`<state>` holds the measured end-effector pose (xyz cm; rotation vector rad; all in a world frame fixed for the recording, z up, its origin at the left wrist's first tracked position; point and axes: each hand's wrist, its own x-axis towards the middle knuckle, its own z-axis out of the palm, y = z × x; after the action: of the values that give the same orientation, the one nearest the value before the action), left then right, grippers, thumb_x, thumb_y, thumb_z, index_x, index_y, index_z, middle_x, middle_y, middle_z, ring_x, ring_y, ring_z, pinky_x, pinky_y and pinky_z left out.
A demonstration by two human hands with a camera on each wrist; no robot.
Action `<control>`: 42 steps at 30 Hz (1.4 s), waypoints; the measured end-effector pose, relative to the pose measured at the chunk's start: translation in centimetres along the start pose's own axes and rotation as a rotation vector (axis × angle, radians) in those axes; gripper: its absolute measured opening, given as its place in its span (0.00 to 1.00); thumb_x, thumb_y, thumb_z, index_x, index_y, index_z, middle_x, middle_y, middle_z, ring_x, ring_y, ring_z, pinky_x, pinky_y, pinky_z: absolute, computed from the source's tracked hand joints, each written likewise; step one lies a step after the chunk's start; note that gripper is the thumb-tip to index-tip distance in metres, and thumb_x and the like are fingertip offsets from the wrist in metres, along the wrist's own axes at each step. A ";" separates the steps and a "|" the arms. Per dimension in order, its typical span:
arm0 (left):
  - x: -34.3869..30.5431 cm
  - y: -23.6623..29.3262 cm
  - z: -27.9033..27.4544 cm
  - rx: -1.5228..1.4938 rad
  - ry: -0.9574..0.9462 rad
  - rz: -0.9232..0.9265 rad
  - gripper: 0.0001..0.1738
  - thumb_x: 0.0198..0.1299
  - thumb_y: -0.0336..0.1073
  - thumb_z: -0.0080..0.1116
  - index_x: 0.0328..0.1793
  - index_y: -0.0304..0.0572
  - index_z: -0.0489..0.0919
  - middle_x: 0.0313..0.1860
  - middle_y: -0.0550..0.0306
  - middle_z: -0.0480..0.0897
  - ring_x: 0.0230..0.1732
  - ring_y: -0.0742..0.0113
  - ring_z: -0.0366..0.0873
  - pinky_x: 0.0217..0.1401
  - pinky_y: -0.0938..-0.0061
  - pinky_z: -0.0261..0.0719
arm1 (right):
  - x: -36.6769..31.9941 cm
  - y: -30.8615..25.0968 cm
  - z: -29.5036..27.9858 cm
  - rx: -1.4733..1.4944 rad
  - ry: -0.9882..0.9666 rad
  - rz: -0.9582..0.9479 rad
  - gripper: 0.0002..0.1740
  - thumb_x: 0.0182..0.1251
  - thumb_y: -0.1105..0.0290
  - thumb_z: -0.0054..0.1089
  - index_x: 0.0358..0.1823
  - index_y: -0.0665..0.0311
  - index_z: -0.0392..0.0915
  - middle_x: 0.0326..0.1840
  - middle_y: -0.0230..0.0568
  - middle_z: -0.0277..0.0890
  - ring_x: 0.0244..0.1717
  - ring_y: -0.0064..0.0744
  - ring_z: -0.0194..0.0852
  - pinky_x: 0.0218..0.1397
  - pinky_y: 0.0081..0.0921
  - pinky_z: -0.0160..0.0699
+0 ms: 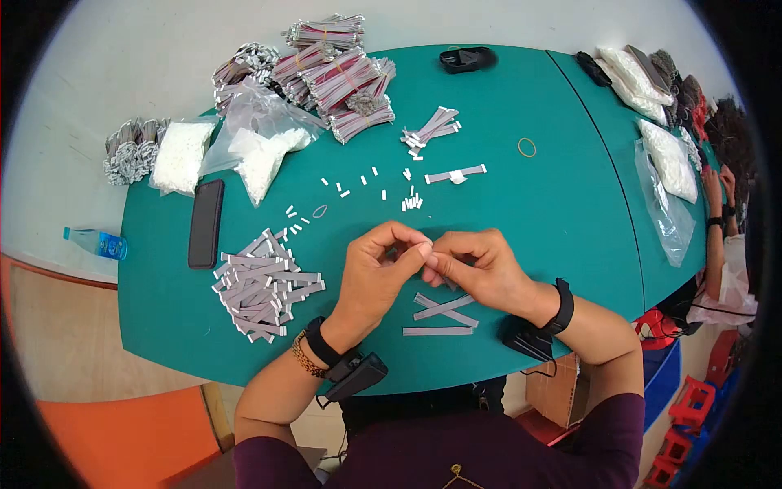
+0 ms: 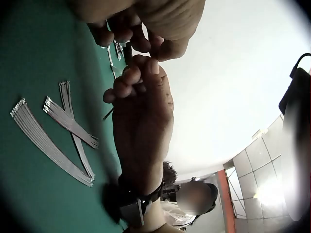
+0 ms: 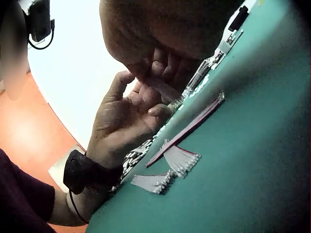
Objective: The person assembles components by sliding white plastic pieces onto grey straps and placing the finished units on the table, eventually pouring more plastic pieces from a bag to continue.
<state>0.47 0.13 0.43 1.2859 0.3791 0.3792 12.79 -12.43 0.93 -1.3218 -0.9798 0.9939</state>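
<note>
Both hands meet over the green table point(image 1: 554, 244), fingertips together. A short grey ribbon cable point(image 3: 167, 92) with bare wire ends sticks out below the right hand point(image 1: 482, 265), whose thumb and forefinger pinch it. The left hand point(image 1: 376, 273) pinches at the cable's upper end, its thumb against the right fingertips; I cannot tell whether a small connector sits between them. Just below the hands lie several loose ribbon cables point(image 1: 438, 331), some of them crossed. Beyond the hands, small white connectors point(image 1: 411, 202) are scattered near a cable with white ends point(image 1: 440, 176).
Left of the hands is a heap of cables with white connectors point(image 1: 265, 285), beside a black phone point(image 1: 206, 224). Bundled cables point(image 1: 338, 77) and bags of white parts point(image 1: 183, 155) stand at the back left. A rubber band point(image 1: 527, 147) lies at right. Another person's hands point(image 1: 717, 183) show far right.
</note>
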 end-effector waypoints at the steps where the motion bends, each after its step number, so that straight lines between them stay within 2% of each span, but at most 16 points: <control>1: 0.0 0.0 0.0 0.012 0.009 0.009 0.02 0.58 0.28 0.58 0.36 0.38 0.78 0.32 0.60 0.80 0.35 0.76 0.74 0.41 0.80 0.71 | 0.0 0.1 0.1 -0.009 0.010 -0.002 0.11 0.70 0.70 0.51 0.33 0.70 0.78 0.27 0.32 0.77 0.29 0.15 0.71 0.31 0.15 0.72; 3: 0.0 0.2 0.1 0.037 0.027 0.027 0.02 0.58 0.28 0.58 0.36 0.39 0.77 0.32 0.61 0.80 0.35 0.77 0.73 0.40 0.81 0.69 | 0.0 0.2 0.3 0.011 0.020 0.004 0.11 0.70 0.70 0.51 0.33 0.69 0.78 0.26 0.31 0.76 0.28 0.15 0.70 0.31 0.15 0.72; 6: 0.1 -0.3 -0.2 -0.034 0.050 0.043 0.02 0.58 0.27 0.59 0.35 0.37 0.77 0.33 0.62 0.80 0.33 0.79 0.73 0.39 0.82 0.72 | 0.1 -0.1 0.3 0.003 0.034 0.012 0.11 0.70 0.69 0.51 0.33 0.69 0.78 0.25 0.30 0.75 0.27 0.15 0.69 0.30 0.15 0.71; 9: 0.2 -0.7 -0.6 -0.092 -0.007 -0.018 0.03 0.59 0.29 0.59 0.36 0.39 0.77 0.34 0.63 0.80 0.35 0.79 0.74 0.41 0.82 0.72 | 0.1 0.2 0.2 0.020 0.062 0.006 0.11 0.70 0.69 0.51 0.33 0.69 0.78 0.25 0.30 0.75 0.27 0.15 0.69 0.30 0.15 0.70; 12: 0.4 0.1 -0.2 -0.031 -0.037 -0.041 0.07 0.59 0.33 0.60 0.40 0.39 0.78 0.33 0.64 0.79 0.32 0.80 0.69 0.37 0.83 0.66 | 0.2 0.6 -0.2 0.052 0.076 0.015 0.11 0.70 0.69 0.51 0.34 0.69 0.78 0.25 0.31 0.75 0.27 0.15 0.69 0.30 0.14 0.70; 16: 1.9 0.5 -1.9 0.227 0.036 0.044 0.11 0.58 0.31 0.61 0.46 0.38 0.80 0.33 0.66 0.78 0.31 0.83 0.67 0.34 0.85 0.66 | 0.6 0.9 -0.7 0.085 0.126 0.010 0.11 0.70 0.69 0.52 0.35 0.68 0.79 0.25 0.33 0.76 0.25 0.15 0.71 0.29 0.13 0.71; 19: 3.2 0.8 -2.6 0.638 0.107 0.143 0.11 0.53 0.29 0.63 0.44 0.40 0.81 0.32 0.66 0.77 0.30 0.81 0.67 0.33 0.83 0.65 | 0.7 0.8 -1.1 0.089 0.138 0.026 0.10 0.69 0.70 0.51 0.35 0.68 0.78 0.26 0.32 0.76 0.26 0.15 0.70 0.30 0.13 0.71; 22: 4.1 -0.2 -2.9 0.967 0.155 0.298 0.13 0.48 0.27 0.65 0.43 0.43 0.82 0.30 0.65 0.76 0.30 0.76 0.67 0.32 0.80 0.66 | 0.8 0.7 -1.3 0.107 0.145 0.012 0.10 0.69 0.69 0.52 0.34 0.68 0.77 0.25 0.31 0.76 0.26 0.14 0.70 0.29 0.13 0.70; 28: 4.4 -0.9 -2.6 1.143 0.185 0.407 0.14 0.45 0.29 0.68 0.41 0.45 0.82 0.28 0.58 0.75 0.33 0.62 0.72 0.37 0.70 0.70 | 0.6 0.7 -1.3 0.118 0.132 0.003 0.10 0.69 0.69 0.51 0.34 0.68 0.77 0.24 0.31 0.76 0.25 0.13 0.69 0.29 0.13 0.70; 31: 4.3 -0.7 -2.3 1.153 0.194 0.375 0.13 0.45 0.30 0.68 0.39 0.45 0.83 0.28 0.58 0.74 0.34 0.60 0.73 0.39 0.68 0.71 | 0.5 0.7 -1.2 0.130 0.124 -0.004 0.10 0.69 0.70 0.51 0.34 0.68 0.77 0.24 0.31 0.76 0.25 0.14 0.70 0.29 0.13 0.70; 34: 4.4 -1.0 -2.6 1.147 0.190 0.422 0.11 0.46 0.29 0.66 0.38 0.44 0.83 0.28 0.57 0.75 0.33 0.62 0.73 0.37 0.70 0.71 | 0.5 0.5 -1.2 0.108 0.123 -0.001 0.10 0.69 0.70 0.51 0.34 0.68 0.77 0.24 0.31 0.76 0.25 0.14 0.70 0.29 0.13 0.70; 37: 4.3 -0.9 -2.8 1.101 0.180 0.441 0.06 0.52 0.30 0.64 0.37 0.40 0.82 0.28 0.59 0.77 0.29 0.68 0.73 0.32 0.74 0.70 | 0.6 0.8 -1.2 0.127 0.134 0.003 0.10 0.69 0.69 0.51 0.34 0.69 0.77 0.24 0.31 0.76 0.25 0.14 0.70 0.29 0.13 0.70; 40: 3.7 -0.5 -2.8 0.893 0.159 0.195 0.05 0.56 0.31 0.61 0.37 0.38 0.80 0.29 0.57 0.80 0.27 0.68 0.75 0.31 0.73 0.73 | 0.6 0.5 -1.3 0.107 0.141 -0.012 0.10 0.69 0.69 0.51 0.34 0.69 0.77 0.25 0.31 0.76 0.25 0.14 0.70 0.29 0.13 0.70; 42: 3.3 -0.3 -2.5 0.504 0.078 0.151 0.06 0.59 0.31 0.59 0.39 0.36 0.79 0.30 0.56 0.81 0.28 0.71 0.77 0.30 0.76 0.74 | 0.6 0.6 -1.4 0.112 0.136 -0.019 0.10 0.69 0.69 0.52 0.34 0.69 0.77 0.25 0.31 0.76 0.25 0.14 0.70 0.29 0.13 0.71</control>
<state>2.22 3.80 -0.69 1.8024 0.4632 0.4808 14.27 -12.24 0.33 -1.2671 -0.8203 0.9190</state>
